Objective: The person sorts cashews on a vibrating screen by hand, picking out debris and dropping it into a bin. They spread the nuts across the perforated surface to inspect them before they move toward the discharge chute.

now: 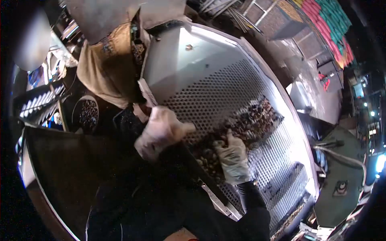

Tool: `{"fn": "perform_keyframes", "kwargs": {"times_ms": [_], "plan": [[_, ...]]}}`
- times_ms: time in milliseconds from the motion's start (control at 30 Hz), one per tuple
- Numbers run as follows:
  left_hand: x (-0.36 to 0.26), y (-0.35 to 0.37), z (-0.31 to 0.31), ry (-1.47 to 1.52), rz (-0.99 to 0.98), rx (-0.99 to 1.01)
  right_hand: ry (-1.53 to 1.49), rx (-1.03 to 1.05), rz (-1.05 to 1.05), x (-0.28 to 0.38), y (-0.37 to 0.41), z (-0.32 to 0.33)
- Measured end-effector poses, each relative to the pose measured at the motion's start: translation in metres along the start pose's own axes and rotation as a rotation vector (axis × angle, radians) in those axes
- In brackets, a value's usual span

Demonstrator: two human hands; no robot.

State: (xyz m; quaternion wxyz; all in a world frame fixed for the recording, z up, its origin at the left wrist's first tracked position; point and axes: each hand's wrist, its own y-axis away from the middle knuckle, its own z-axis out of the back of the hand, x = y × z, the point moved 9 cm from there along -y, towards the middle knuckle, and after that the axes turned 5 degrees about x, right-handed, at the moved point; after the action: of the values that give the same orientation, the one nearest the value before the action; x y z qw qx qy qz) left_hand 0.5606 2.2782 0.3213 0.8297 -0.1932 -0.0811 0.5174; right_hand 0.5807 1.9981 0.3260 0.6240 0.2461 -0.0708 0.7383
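Observation:
A layer of small brown nut-like pieces (261,118), some paler, lies in a band across a perforated metal tray (201,94). My right hand (234,160), in a thin whitish glove, rests at the lower edge of this band. Its fingers are apart and touch the pieces; I see nothing held. My left hand (163,130), also pale and apparently gloved, is over the tray's left edge, beside a small dark container (128,122). Motion smears it, so its fingers and anything in them cannot be made out.
A burlap sack (102,68) hangs at the tray's upper left. Below it stands a bucket (87,114) of similar pieces. A dark metal panel (80,172) rises at the lower left. Green machinery (341,180) stands to the right. Stacked pink and green sacks (327,24) are farther back.

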Motion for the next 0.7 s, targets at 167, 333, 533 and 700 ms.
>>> {"fn": "perform_keyframes", "kwargs": {"times_ms": [167,333,533,700], "plan": [[-0.031,-0.034,0.063,-0.11,-0.104,-0.295,-0.398,0.038,-0.046,0.013,0.008,-0.026],[-0.019,-0.027,0.031,0.051,0.053,0.218,-0.867,0.235,-0.57,-0.091,0.02,-0.113],[-0.017,-0.023,0.03,0.09,-0.004,0.058,-0.955,0.136,-0.148,0.009,0.03,-0.034],[-0.006,-0.035,0.082,0.418,0.12,-0.216,-1.508,0.171,-0.922,0.004,0.029,-0.084]]}}
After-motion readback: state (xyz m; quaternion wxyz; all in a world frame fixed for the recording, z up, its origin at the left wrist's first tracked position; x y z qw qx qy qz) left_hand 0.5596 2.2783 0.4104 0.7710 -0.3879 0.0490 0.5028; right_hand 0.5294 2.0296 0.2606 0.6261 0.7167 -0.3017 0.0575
